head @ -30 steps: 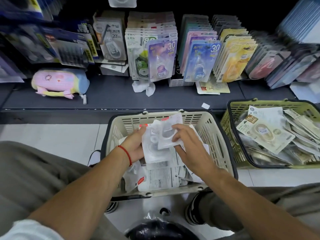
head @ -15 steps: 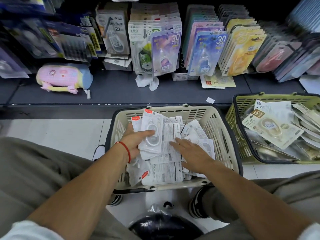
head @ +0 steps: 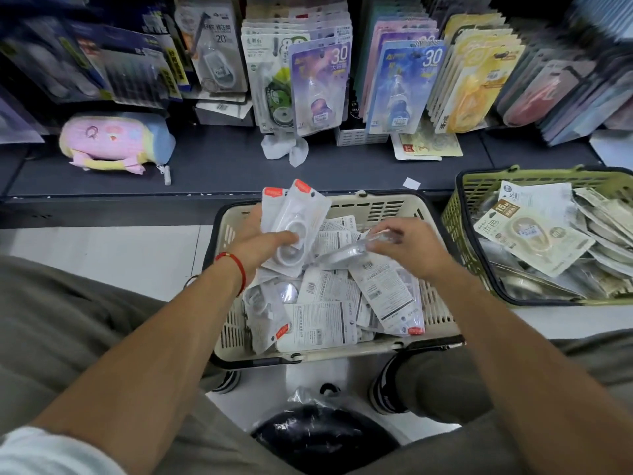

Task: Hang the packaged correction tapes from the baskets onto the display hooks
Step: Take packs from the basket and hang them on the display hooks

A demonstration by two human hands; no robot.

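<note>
A cream basket (head: 387,207) on the floor in front of me holds several white correction tape packs (head: 322,317). My left hand (head: 263,246) grips a small stack of white packs with red tabs (head: 294,221), lifted above the basket's left side. My right hand (head: 407,245) pinches another clear-fronted pack (head: 346,252) by its end, just above the pile. Rows of hung packs (head: 320,84) fill the display hooks over the dark shelf.
A green basket (head: 455,214) with beige tape packs stands at the right. A pink plush pouch (head: 113,142) lies on the dark shelf (head: 212,166) at the left. A black bag (head: 322,437) sits between my feet. My knees flank the cream basket.
My left hand has raised its stack of packs from the pile. My right hand, which lay flat on the packs, now pinches one pack and lifts it.
</note>
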